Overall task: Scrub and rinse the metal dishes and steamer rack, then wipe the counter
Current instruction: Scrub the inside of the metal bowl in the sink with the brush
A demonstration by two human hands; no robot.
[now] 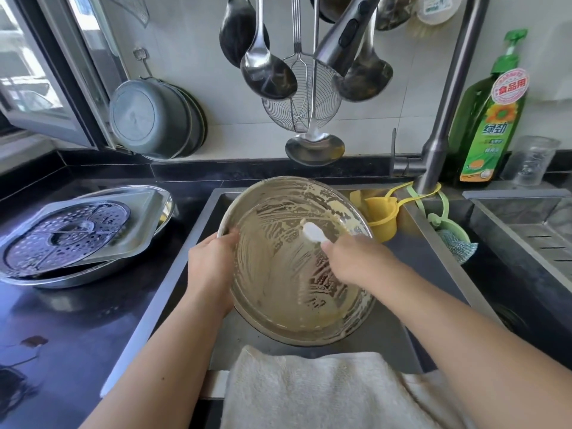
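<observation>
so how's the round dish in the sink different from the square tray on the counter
The round dish is tilted over the sink, gripped by the left hand, smeared with pale residue. The square tray lies on the stack on the counter, untouched, with the perforated steamer rack in it. Both are shiny metal.

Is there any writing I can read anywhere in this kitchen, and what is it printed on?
"食品用": on the round pink sticker near the top of the green dish soap bottle.
"绿劲": large characters on the bottle's label.
The smaller print lower on that label is too blurred to read.
Nothing else in view carries legible text.
</observation>
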